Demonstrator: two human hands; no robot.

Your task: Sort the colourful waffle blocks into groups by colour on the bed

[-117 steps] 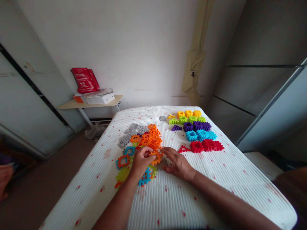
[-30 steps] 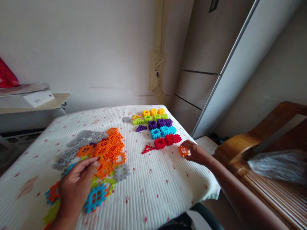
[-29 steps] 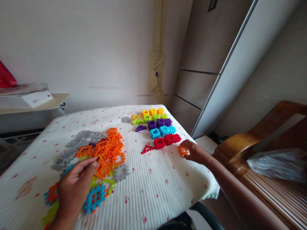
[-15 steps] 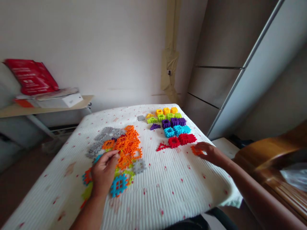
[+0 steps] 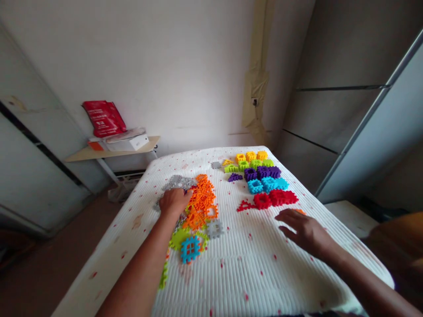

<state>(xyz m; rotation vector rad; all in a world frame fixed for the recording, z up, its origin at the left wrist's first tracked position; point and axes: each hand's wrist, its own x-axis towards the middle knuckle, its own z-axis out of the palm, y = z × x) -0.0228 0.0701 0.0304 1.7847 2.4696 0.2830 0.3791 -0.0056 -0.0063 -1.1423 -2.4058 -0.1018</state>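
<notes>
My left hand (image 5: 175, 201) reaches into a loose pile of toothed plastic building tiles, between the grey tiles (image 5: 178, 181) and the orange tiles (image 5: 203, 196). Its fingers curl down at the orange pieces; their tips are hidden, so what they hold does not show. My right hand (image 5: 307, 231) hovers above the cloth with thumb and fingers apart, holding nothing. Just behind its knuckles lies an orange tile (image 5: 300, 211), mostly covered. Beyond that hand is a row of red tiles (image 5: 282, 197). A blue window tile (image 5: 191, 249) lies at the near end of the pile.
Rows of blue tiles (image 5: 268, 184), purple tiles (image 5: 263, 172), green tiles (image 5: 256, 164) and yellow tiles (image 5: 251, 156) stand at the far right on a white quilted cloth (image 5: 231, 281). Left of them, a side table (image 5: 152, 144) bears a red bag (image 5: 104, 119). A cabinet (image 5: 337, 110) rises at right.
The view has swung left. My right hand has let go of the orange tile and drawn back from it. My left hand has moved farther into the pile, its palm now turned down.
</notes>
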